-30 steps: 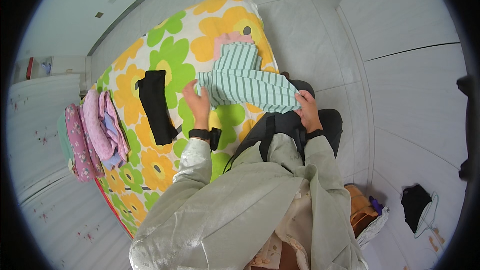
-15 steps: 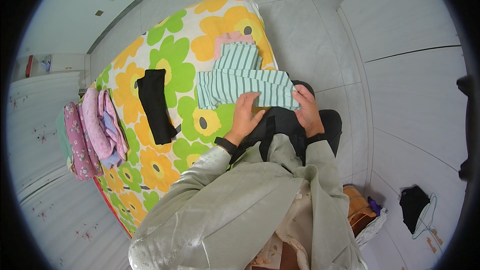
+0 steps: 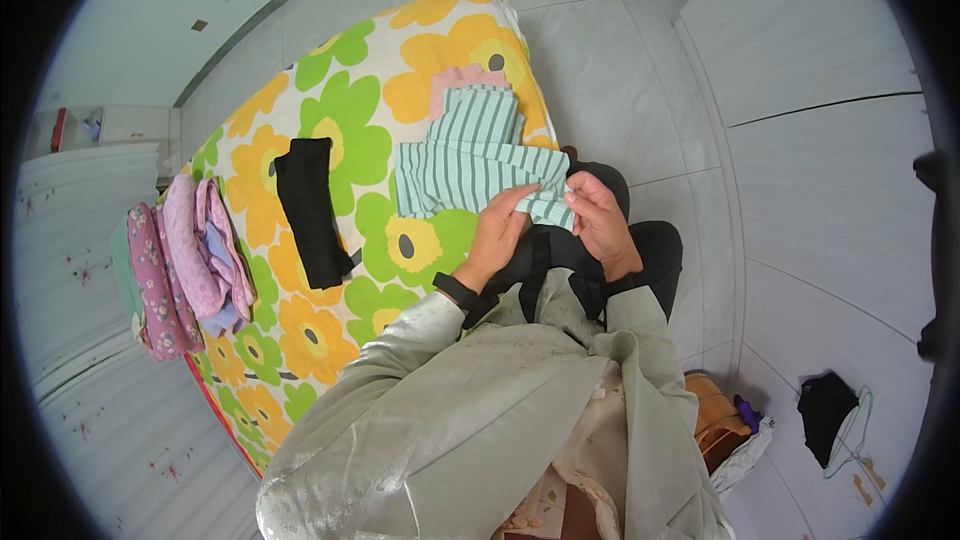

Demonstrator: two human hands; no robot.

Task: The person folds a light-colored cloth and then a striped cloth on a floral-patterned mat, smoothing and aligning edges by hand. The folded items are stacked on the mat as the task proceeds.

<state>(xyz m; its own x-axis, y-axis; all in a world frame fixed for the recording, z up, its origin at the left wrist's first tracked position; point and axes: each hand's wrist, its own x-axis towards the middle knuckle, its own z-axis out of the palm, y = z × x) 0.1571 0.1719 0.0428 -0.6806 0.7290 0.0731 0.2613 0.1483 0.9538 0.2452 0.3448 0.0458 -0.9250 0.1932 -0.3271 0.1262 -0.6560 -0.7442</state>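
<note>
A mint-green garment with dark stripes (image 3: pixel 460 175) lies partly folded on the flower-patterned bed, its right end over the bed's edge above my lap. A pink piece of cloth (image 3: pixel 458 78) shows from under its far end. My left hand (image 3: pixel 498 230) has its fingertips closed on the garment's near edge. Close by on the right, my right hand (image 3: pixel 600 220) pinches the garment's right end between thumb and fingers. The two hands are a short way apart.
The bedspread (image 3: pixel 330 330) is white with big orange and green flowers. A folded black garment (image 3: pixel 313 210) lies left of the striped one. Folded pink clothes (image 3: pixel 190 260) are stacked at the bed's left edge. On the right are a wooden bucket (image 3: pixel 718 415) and a black garment with a hanger (image 3: pixel 828 415).
The striped garment's right end has been drawn in to the left and now looks shorter. My right hand has moved left with it, and my left hand has shifted slightly right.
</note>
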